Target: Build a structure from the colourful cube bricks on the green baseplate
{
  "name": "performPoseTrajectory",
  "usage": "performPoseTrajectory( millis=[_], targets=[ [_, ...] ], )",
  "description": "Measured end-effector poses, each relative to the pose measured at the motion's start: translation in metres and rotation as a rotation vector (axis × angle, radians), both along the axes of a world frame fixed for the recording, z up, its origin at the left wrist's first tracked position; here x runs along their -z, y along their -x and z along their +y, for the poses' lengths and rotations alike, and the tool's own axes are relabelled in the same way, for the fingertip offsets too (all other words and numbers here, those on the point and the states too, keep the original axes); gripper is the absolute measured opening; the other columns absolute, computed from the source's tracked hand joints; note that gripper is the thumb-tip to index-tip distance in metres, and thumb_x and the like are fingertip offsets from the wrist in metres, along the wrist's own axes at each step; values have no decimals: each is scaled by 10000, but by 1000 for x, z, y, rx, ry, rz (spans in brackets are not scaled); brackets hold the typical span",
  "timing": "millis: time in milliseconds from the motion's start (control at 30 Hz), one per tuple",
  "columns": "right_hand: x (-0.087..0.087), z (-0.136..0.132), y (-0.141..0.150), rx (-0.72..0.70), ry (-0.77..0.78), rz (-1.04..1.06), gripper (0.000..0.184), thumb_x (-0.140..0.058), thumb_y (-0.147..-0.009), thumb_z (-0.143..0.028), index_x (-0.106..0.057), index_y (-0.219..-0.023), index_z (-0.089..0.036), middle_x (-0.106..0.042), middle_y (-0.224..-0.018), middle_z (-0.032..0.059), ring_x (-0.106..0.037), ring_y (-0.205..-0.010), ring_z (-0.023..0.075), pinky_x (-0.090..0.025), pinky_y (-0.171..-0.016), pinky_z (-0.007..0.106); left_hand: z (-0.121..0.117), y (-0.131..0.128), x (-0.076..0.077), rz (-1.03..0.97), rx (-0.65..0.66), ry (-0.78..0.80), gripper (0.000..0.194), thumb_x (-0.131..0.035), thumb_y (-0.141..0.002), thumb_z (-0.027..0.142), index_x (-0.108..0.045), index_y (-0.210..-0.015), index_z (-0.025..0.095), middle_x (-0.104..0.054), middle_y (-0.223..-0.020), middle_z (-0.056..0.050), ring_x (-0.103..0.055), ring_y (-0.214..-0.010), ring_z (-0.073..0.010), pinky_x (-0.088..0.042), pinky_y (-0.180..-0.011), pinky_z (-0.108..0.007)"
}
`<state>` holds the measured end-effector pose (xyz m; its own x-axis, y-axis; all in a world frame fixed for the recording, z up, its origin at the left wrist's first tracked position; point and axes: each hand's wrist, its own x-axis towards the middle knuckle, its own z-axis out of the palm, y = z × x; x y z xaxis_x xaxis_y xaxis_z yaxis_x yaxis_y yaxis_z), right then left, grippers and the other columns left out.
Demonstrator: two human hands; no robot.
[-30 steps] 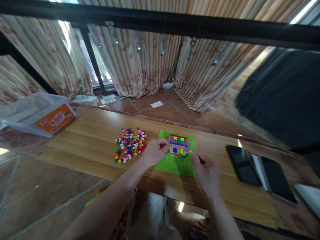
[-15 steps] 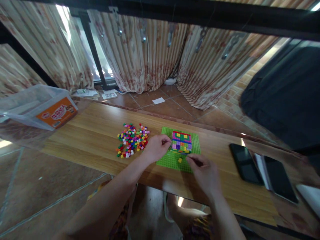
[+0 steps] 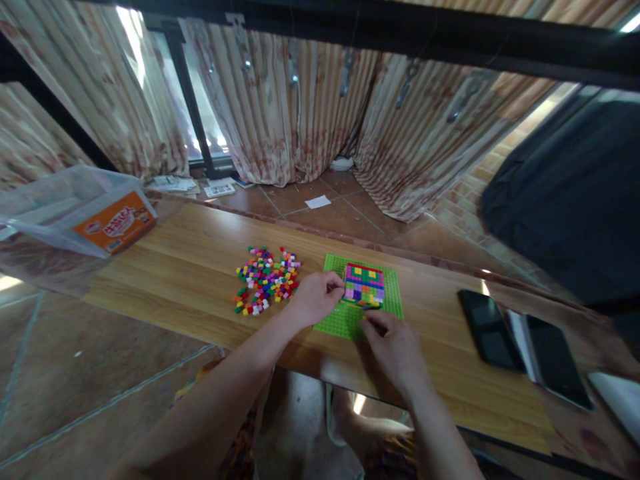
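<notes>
From my head view, the block of colourful bricks (image 3: 365,285) sits on the green plate (image 3: 335,325), which lies flat on the wooden table (image 3: 190,267). My two hands are apart from each other. My left hand (image 3: 316,298) is at the block's nine o'clock, thumb and fingers curled close together by its side; I cannot tell whether they pinch a brick. My right hand (image 3: 395,343) comes in from five o'clock, its fingertips low over the plate at the block's six o'clock. A speck of yellow shows there, but I cannot tell whether I grip it. Beyond my left hand, at nine o'clock, a pile of loose bricks (image 3: 265,280) spreads over the table. A clear tub (image 3: 117,223) with an orange label stands farther off, between nine and ten. A dark phone (image 3: 493,330) lies between three and four o'clock, and a sheet of paper (image 3: 318,201) is on the floor at eleven.
</notes>
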<state>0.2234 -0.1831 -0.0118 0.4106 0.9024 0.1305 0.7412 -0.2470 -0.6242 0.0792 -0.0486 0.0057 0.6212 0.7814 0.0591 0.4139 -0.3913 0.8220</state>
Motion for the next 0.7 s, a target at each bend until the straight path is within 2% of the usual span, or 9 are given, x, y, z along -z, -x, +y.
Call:
performPoseTrajectory(
  millis=[133,267,467,700],
  targets=[
    [-3,-5,-12,130,-105,247,300,-580,-836,-409,-730,-993,-202,-754,-966,78,-697,-843,227,-520,-777,356,1,0,0,-3,2,3,182,-538,-811,183,-716,-833,155,-717,-778,-29,-594,-683,-147,-435,-639,-249],
    [-4,-1,-17,207,-180,334,367,-599,-815,-444,-728,-1032,-178,-757,-954,99,-698,-793,228,-535,-732,358,-1,-2,-1,6,-9,7,178,-539,-810,176,-715,-827,155,-707,-749,-25,-579,-661,-144,-426,-626,-249],
    [-9,8,-10,187,-234,132,336,-564,-846,-444,-738,-986,-193,-754,-974,96,-697,-866,242,-522,-790,372,-1,-4,-2,5,0,3,175,-540,-818,187,-713,-818,155,-699,-742,-23,-567,-653,-141,-418,-616,-245],
    [-10,15,-4,157,-176,-198,357,-462,-920,-401,-714,-999,-160,-733,-901,104,-638,-703,201,-459,-678,320,-1,-4,-1,4,4,13,183,-536,-826,195,-716,-827,160,-705,-760,-27,-578,-663,-145,-417,-615,-246]
  ],
)
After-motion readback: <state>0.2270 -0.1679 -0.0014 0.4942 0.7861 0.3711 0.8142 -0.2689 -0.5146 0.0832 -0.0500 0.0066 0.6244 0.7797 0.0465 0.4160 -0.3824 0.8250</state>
